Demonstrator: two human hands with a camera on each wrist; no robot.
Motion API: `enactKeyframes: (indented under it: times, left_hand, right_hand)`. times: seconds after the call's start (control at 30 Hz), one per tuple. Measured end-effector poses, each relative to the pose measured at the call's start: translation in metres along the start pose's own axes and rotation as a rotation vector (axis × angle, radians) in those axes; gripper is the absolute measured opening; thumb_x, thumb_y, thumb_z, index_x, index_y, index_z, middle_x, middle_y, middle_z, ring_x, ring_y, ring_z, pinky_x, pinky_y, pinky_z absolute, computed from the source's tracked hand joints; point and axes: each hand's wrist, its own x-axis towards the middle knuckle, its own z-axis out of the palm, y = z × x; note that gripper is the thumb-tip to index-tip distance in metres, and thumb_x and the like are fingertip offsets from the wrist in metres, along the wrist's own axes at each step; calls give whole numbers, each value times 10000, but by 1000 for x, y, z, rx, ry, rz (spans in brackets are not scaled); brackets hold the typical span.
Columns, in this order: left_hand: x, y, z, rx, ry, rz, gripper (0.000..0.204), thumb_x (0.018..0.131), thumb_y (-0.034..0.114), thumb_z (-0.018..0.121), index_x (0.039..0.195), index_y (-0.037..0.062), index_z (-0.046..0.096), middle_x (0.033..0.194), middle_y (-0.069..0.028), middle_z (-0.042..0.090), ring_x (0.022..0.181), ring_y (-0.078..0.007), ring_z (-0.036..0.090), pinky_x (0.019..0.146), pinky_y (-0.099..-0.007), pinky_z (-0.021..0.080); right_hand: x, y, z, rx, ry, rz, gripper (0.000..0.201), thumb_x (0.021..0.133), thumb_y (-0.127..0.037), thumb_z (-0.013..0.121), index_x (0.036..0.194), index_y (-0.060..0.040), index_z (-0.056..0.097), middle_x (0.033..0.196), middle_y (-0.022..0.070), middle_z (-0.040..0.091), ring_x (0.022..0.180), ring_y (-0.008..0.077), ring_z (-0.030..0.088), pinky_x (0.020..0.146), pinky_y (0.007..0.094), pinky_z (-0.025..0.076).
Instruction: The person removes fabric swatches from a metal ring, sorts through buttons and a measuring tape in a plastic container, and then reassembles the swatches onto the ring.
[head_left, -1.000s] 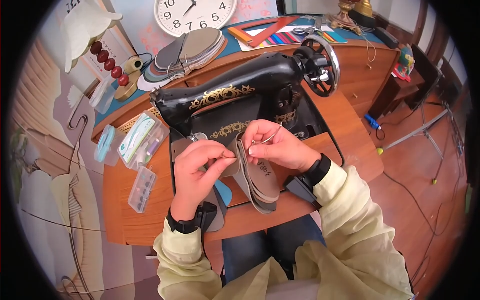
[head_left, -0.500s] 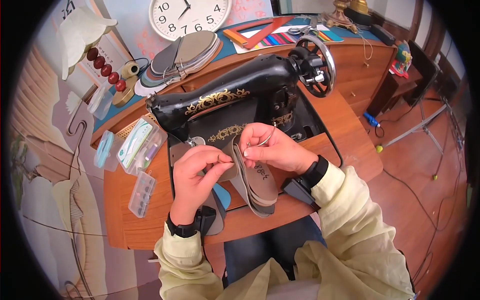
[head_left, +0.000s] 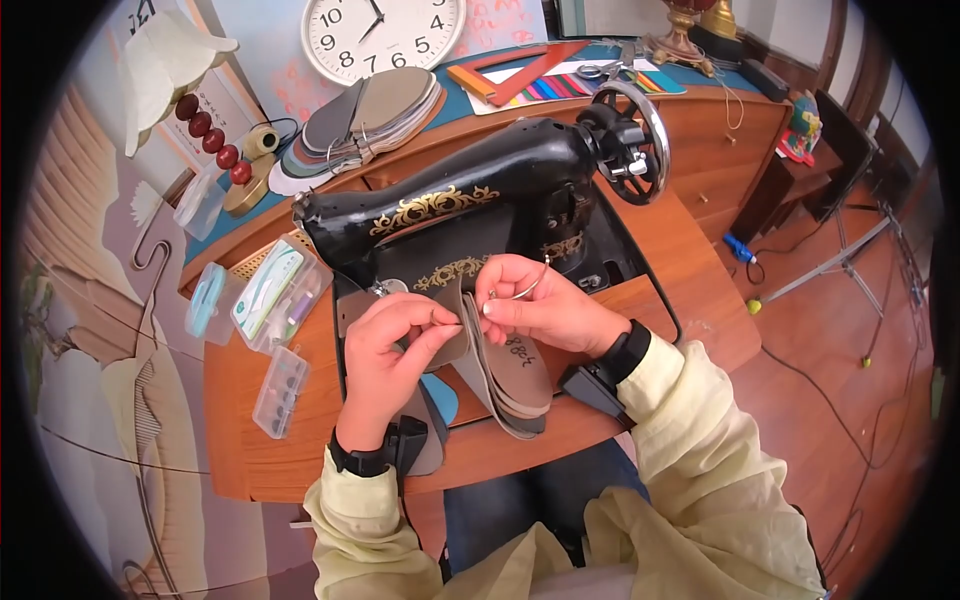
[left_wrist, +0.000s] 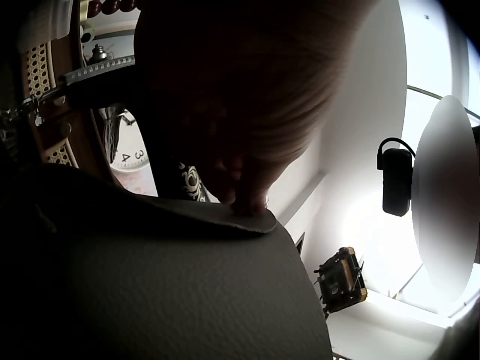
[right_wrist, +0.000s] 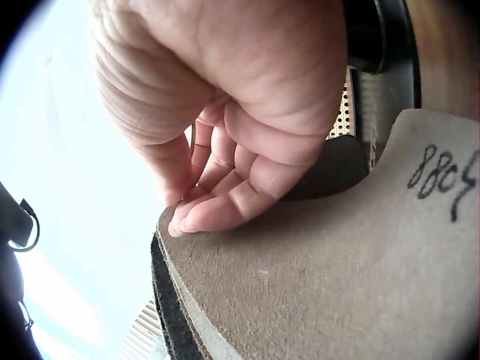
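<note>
Several brown and grey leather-like pieces point(head_left: 516, 372), layered together, hang between the hands in front of the black sewing machine point(head_left: 470, 178). My right hand point(head_left: 545, 308) point(right_wrist: 232, 97) pinches their upper edge between thumb and fingertips; a thin curved metal item point(head_left: 534, 288) sticks out of its fingers. Writing in black marks the outer brown piece point(right_wrist: 337, 262). At the left side of the layers, my left hand point(head_left: 385, 350) point(left_wrist: 247, 90) pinches the edge of a grey piece point(left_wrist: 187, 285). What else its fingertips hold is too dark to tell.
More grey pieces and a blue one point(head_left: 440, 398) lie below the left hand. Clear plastic boxes point(head_left: 281, 392) sit left of the machine. Behind it are tied pieces point(head_left: 400, 100), a clock point(head_left: 383, 35), scissors point(head_left: 608, 70) and a red triangle ruler point(head_left: 535, 75).
The right hand has shifted slightly left and down in view, and the curved metal item lies flatter. Both hands keep their pinch. The whole head view has moved a little.
</note>
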Motion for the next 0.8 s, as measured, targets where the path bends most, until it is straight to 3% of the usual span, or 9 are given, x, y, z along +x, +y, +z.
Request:
enactKeyframes:
  times: [0.67, 0.8]
  left_hand:
    - [0, 3, -2, -14, -25, -59, 122, 742, 16, 756, 850, 23, 698, 761, -17, 630, 610, -67, 520, 545, -214, 401]
    - [2, 1, -28, 58, -182, -310, 174, 732, 61, 783, 883, 34, 702, 760, 3, 639, 638, -55, 540, 547, -214, 410]
  right_hand:
    - [0, 5, -7, 27, 8, 12, 49, 963, -115, 577, 991, -76, 571, 874, 14, 643, 749, 77, 613, 690, 211, 507]
    - [-1, 2, -16, 192, -25, -57, 71, 954, -100, 584, 1021, -79, 574, 890, 33, 661, 772, 93, 623, 727, 217, 512]
